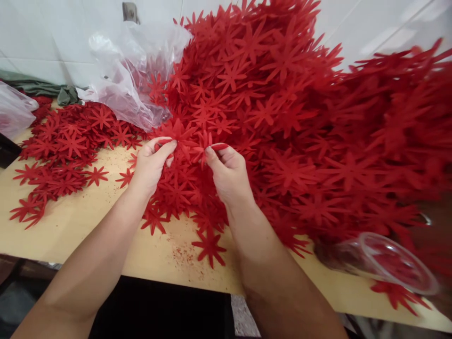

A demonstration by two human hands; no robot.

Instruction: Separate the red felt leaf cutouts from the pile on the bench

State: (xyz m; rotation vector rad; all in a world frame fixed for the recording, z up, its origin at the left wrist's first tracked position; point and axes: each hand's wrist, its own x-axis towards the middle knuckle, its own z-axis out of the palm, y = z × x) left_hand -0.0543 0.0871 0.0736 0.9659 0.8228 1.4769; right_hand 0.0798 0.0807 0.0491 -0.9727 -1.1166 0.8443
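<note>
Thumb and fingers of my left hand (150,162) are pinched on a red flower-shaped cutout (182,137) with long narrow petals. A short way to the right, my right hand (229,172) pinches a red petalled cutout (204,145), one petal lying across its fingers. Whether the two hands hold separate cutouts or joined ones I cannot tell, since the red pieces behind blend in. Both hands are just in front of a tall heap of the same red cutouts (261,113). One loose cutout (210,247) lies on the table below my hands.
A smaller pile of red cutouts (67,146) spreads over the left of the wooden table (70,230). Behind it is a crumpled clear plastic bag (123,89). At the right front, a clear plastic tub (395,263) lies tipped over. White tiled wall (56,28) stands behind.
</note>
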